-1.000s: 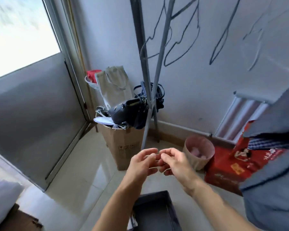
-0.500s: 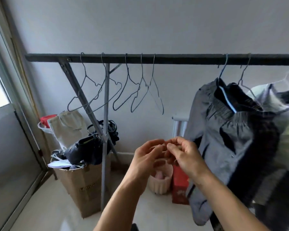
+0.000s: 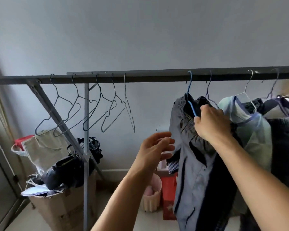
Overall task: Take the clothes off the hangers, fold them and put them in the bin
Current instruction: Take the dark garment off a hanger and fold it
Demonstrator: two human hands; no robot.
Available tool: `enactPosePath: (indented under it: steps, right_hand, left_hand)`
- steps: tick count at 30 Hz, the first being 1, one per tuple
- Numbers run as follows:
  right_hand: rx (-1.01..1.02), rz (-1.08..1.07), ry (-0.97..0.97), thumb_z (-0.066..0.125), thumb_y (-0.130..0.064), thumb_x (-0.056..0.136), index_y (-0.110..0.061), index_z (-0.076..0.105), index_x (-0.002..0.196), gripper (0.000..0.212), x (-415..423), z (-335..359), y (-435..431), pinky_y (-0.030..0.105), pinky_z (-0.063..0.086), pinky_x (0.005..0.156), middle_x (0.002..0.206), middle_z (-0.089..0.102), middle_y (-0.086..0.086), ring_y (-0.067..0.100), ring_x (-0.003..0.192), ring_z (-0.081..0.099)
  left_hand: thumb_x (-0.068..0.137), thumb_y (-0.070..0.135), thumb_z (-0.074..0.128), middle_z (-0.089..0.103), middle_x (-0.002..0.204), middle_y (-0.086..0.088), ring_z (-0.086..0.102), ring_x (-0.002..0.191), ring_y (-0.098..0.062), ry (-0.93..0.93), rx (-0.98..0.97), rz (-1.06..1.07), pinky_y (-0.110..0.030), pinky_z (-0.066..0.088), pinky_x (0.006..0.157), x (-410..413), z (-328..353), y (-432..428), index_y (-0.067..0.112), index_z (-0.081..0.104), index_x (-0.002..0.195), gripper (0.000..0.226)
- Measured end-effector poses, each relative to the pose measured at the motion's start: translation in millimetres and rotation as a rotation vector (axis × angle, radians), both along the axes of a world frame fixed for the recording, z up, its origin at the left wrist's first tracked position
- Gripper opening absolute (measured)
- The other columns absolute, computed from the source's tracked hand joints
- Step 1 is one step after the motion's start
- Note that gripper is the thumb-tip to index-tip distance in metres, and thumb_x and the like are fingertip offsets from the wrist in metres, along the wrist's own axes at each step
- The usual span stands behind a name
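A person's right hand (image 3: 212,122) closes round the lower arm of a blue hanger (image 3: 191,104) at the collar of a grey shirt (image 3: 195,172), fingers curled over wire and cloth together. The left hand (image 3: 154,147) hovers just left of the shirt with fingers loosely spread and holds nothing; whether its fingertips touch the cloth cannot be told.

The shirt hangs near the middle of a dark rail (image 3: 157,75), its long axis vertical: collar up at the hanger, hem down toward the floor, button front facing the camera. The blue hanger's hook sits over the rail, and its visible arm slopes down and to the right into the gripping hand.

To the shirt's right, more clothes crowd the rail on wire hangers, among them a pale green garment (image 3: 250,124) just beside the right hand. To the left, well apart from the shirt, five bare hangers (image 3: 90,110) dangle tilted and overlapping.

Below them a black bag (image 3: 63,170) and a beige tote (image 3: 42,147) sit heaped on a cardboard box (image 3: 62,209) beside the rack's upright post (image 3: 86,147). A pink tub (image 3: 153,195) and a red box (image 3: 168,197) stand on the floor against the wall, beneath the left hand.
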State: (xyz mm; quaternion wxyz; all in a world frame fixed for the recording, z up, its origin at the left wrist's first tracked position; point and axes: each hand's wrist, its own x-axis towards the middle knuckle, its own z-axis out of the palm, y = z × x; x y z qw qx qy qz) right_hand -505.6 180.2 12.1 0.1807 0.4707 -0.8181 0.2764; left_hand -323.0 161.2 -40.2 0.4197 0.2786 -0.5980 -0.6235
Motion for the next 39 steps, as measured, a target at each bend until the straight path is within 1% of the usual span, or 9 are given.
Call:
enactPosePath:
  steps: [3, 11, 17, 22, 26, 29, 32, 35, 39]
  right_hand:
    - [0.193, -0.016, -0.043, 0.049, -0.020, 0.095, -0.004, 0.051, 0.108, 0.021, -2, -6, -9, 0.038, 0.040, 0.077, 0.111, 0.064, 0.016, 0.036, 0.104, 0.060]
    - [0.009, 0.077, -0.173, 0.042, -0.018, 0.099, -0.008, 0.051, 0.097, 0.013, -13, -10, -17, 0.036, 0.037, 0.068, 0.109, 0.064, 0.018, 0.040, 0.096, 0.059]
    - [-0.019, 0.175, -0.126, 0.043, -0.019, 0.097, -0.017, 0.038, 0.070, 0.028, -28, 5, -13, 0.038, 0.039, 0.062, 0.079, 0.055, 0.005, 0.033, 0.075, 0.051]
    - [0.020, 0.170, -0.078, 0.047, -0.025, 0.098, -0.014, 0.049, 0.081, 0.020, -36, 18, -6, 0.039, 0.044, 0.065, 0.080, 0.057, 0.005, 0.033, 0.076, 0.054]
    - [0.031, 0.232, -0.042, 0.048, -0.030, 0.098, -0.017, 0.051, 0.090, 0.015, -28, 30, 6, 0.039, 0.044, 0.066, 0.086, 0.060, 0.004, 0.030, 0.079, 0.056]
    - [0.049, 0.356, -0.064, 0.051, -0.030, 0.097, -0.019, 0.055, 0.091, 0.013, -20, 32, 23, 0.039, 0.046, 0.070, 0.085, 0.066, 0.001, 0.025, 0.081, 0.058]
    - [0.082, 0.478, -0.089, 0.052, -0.031, 0.097, -0.024, 0.055, 0.086, 0.013, -16, 27, 40, 0.041, 0.047, 0.072, 0.082, 0.069, 0.003, 0.020, 0.077, 0.061]
    - [0.077, 0.550, -0.129, 0.058, -0.028, 0.095, -0.022, 0.060, 0.084, 0.013, -20, 20, 50, 0.032, 0.041, 0.067, 0.074, 0.067, -0.007, 0.001, 0.067, 0.057]
    - [-0.059, 0.593, -0.146, 0.064, -0.043, 0.087, -0.034, 0.066, 0.082, 0.011, -38, 5, 64, 0.030, 0.049, 0.075, 0.077, 0.068, -0.020, -0.004, 0.078, 0.063]
  left_hand:
    - [0.098, 0.013, 0.055, 0.072, 0.106, -0.011, 0.067, 0.089, -0.019, -0.004, -0.026, -0.019, -0.039, 0.055, 0.089, -6, 2, -4, 0.012, 0.067, 0.113, 0.019]
    - [0.099, 0.012, 0.053, 0.072, 0.108, -0.012, 0.067, 0.091, -0.018, -0.052, -0.129, -0.011, -0.041, 0.054, 0.090, -1, 21, -24, 0.011, 0.066, 0.114, 0.020]
    - [0.098, 0.012, 0.054, 0.071, 0.107, -0.008, 0.066, 0.095, -0.015, -0.112, -0.282, 0.023, -0.031, 0.051, 0.085, -8, 42, -47, 0.016, 0.066, 0.111, 0.017]
    - [0.100, 0.014, 0.052, 0.064, 0.122, -0.003, 0.059, 0.105, -0.007, -0.169, -0.432, 0.022, -0.013, 0.046, 0.088, -23, 65, -68, 0.010, 0.058, 0.130, 0.030]
    - [0.100, 0.028, 0.053, 0.050, 0.141, -0.006, 0.048, 0.128, -0.016, -0.203, -0.517, 0.039, -0.035, 0.041, 0.107, -38, 80, -85, 0.018, 0.048, 0.141, 0.043]
    - [0.086, 0.062, 0.055, 0.042, 0.146, -0.005, 0.042, 0.133, -0.019, -0.226, -0.575, 0.112, -0.040, 0.037, 0.111, -48, 87, -96, 0.025, 0.039, 0.145, 0.071]
    - [0.071, 0.086, 0.045, 0.058, 0.118, -0.005, 0.056, 0.110, -0.025, -0.389, -0.741, 0.185, -0.050, 0.049, 0.097, -51, 85, -106, 0.026, 0.055, 0.122, 0.079]
    - [0.074, 0.082, 0.047, 0.065, 0.075, -0.004, 0.060, 0.068, -0.025, -0.428, -0.823, 0.218, -0.044, 0.053, 0.066, -46, 85, -108, 0.020, 0.063, 0.081, 0.064]
    - [0.079, 0.067, 0.062, 0.066, 0.066, -0.004, 0.057, 0.059, -0.014, -0.356, -0.738, 0.182, -0.038, 0.051, 0.060, -37, 80, -111, 0.019, 0.071, 0.072, 0.049]
